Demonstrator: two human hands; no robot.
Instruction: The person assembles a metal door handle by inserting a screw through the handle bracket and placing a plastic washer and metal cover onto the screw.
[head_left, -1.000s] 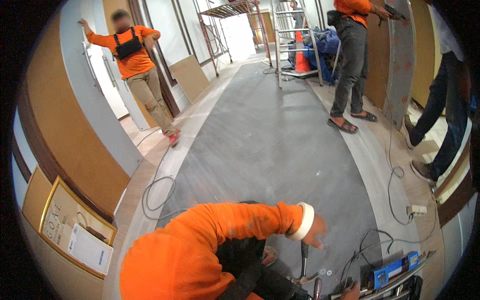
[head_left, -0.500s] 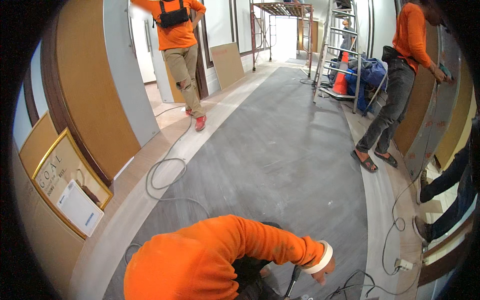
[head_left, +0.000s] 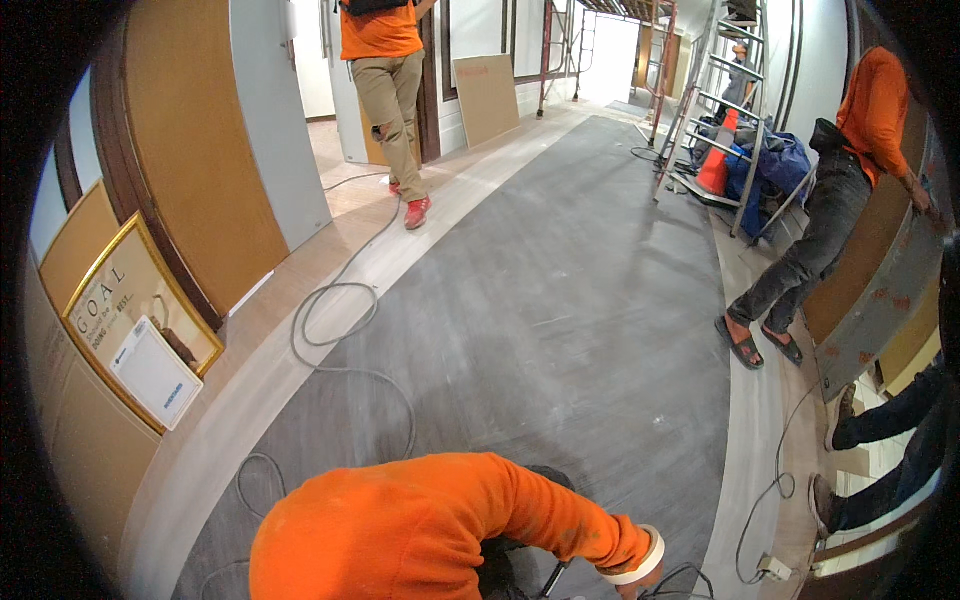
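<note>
My left arm, in an orange sleeve point(head_left: 400, 510), bends over a dark trouser knee and reaches right along the lower edge. A cream ring, like a roll of tape point(head_left: 652, 560), sits around the wrist. Below the ring, my left hand point(head_left: 645, 581) points down near thin black cables point(head_left: 690, 572). Its fingers are mostly cut off by the lower edge, so what they hold, if anything, is hidden. Left of the hand, a slim black and silver tool shaft point(head_left: 555, 577) slants down out of view. My right hand is outside the picture.
Grey cable point(head_left: 400, 385) loops over the grey floor sheet point(head_left: 520, 330). Framed poster point(head_left: 150, 310) and boards lean at left. One person point(head_left: 390, 100) stands ahead; another point(head_left: 870, 120) works on a panel at right. Ladder point(head_left: 715, 110), orange cone point(head_left: 720, 160) and scaffold point(head_left: 655, 60) stand beyond.
The view has tilted down and turned slightly left. My left hand and the tool shaft sit lower in the picture, with less of the hand showing.
</note>
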